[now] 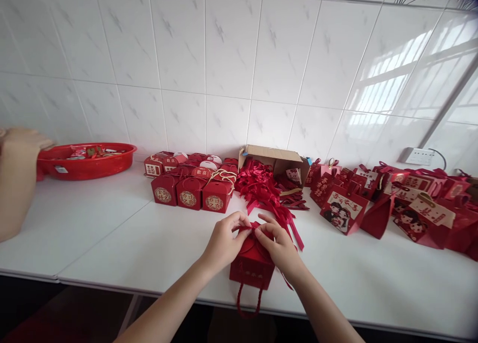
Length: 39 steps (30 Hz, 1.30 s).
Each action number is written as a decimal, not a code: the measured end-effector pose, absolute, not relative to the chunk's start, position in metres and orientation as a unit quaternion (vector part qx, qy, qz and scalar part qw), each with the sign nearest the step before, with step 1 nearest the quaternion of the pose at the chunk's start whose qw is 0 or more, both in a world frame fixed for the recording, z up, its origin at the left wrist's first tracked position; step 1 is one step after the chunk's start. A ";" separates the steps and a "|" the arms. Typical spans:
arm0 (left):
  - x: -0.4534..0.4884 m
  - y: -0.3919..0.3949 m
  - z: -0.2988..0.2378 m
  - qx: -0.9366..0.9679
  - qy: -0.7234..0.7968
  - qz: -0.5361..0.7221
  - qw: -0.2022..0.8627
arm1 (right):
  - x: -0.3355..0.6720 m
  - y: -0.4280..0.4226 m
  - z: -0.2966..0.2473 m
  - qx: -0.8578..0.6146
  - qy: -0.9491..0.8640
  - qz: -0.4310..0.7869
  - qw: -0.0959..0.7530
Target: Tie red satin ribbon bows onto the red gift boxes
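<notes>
A small red gift box [251,266] with a cord handle hanging over the table edge sits near the front of the white table [112,233]. My left hand [224,243] and my right hand [278,246] both pinch a red ribbon [254,227] at the box's top, fingers closed on it. A tail of the ribbon trails off to the right of my right hand.
Behind lie a pile of red ribbons [261,186] spilling from an open cardboard box [274,159], several closed red boxes [190,191] to the left, red gift bags [392,203] to the right. A red basin [85,166] stands far left, beside another person's arm [15,178].
</notes>
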<state>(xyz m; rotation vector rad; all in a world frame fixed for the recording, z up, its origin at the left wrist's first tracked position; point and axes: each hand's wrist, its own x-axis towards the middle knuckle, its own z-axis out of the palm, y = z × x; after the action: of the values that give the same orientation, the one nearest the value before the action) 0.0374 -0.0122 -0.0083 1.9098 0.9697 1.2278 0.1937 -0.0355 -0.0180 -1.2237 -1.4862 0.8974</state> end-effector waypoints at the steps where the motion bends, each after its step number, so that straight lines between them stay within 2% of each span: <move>1: 0.037 -0.013 -0.008 0.730 0.372 0.470 0.330 | 0.194 -0.036 -0.018 -0.495 -0.603 0.393 0.487; 3: 0.038 -0.013 -0.007 0.729 0.375 0.469 0.329 | 0.193 -0.035 -0.018 -0.484 -0.604 0.414 0.480; 10: 0.042 -0.006 -0.008 0.708 0.381 0.488 0.340 | 0.189 -0.035 -0.021 -0.510 -0.613 0.372 0.476; 13: 0.038 -0.012 -0.007 0.725 0.390 0.499 0.270 | 0.186 -0.037 -0.020 -0.522 -0.577 0.387 0.495; 17: 0.032 -0.024 -0.004 0.787 0.389 0.440 0.186 | 0.184 -0.041 -0.015 -0.521 -0.574 0.399 0.491; 21: 0.031 -0.025 -0.005 0.779 0.406 0.426 0.214 | 0.186 -0.043 -0.013 -0.529 -0.593 0.373 0.479; 25: 0.030 -0.021 -0.008 0.757 0.418 0.440 0.242 | 0.195 -0.047 -0.016 -0.541 -0.655 0.271 0.453; 31: 0.028 -0.023 -0.008 0.741 0.415 0.433 0.302 | 0.206 -0.059 -0.008 -0.559 -0.735 0.052 0.379; 33: 0.027 -0.024 -0.007 0.742 0.410 0.425 0.318 | 0.208 -0.067 0.002 -0.563 -0.750 0.013 0.348; 37: 0.024 -0.022 -0.004 0.751 0.395 0.407 0.338 | 0.213 -0.082 0.029 -0.572 -0.785 0.086 0.223; 39: 0.022 -0.021 -0.002 0.764 0.380 0.393 0.343 | 0.217 -0.080 0.039 -0.562 -0.793 0.127 0.199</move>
<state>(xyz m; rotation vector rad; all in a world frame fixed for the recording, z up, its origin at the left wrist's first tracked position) 0.0219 -0.0208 -0.0024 1.9862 0.9867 1.0217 0.2168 -0.0799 0.0394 -1.5725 -2.2175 0.3547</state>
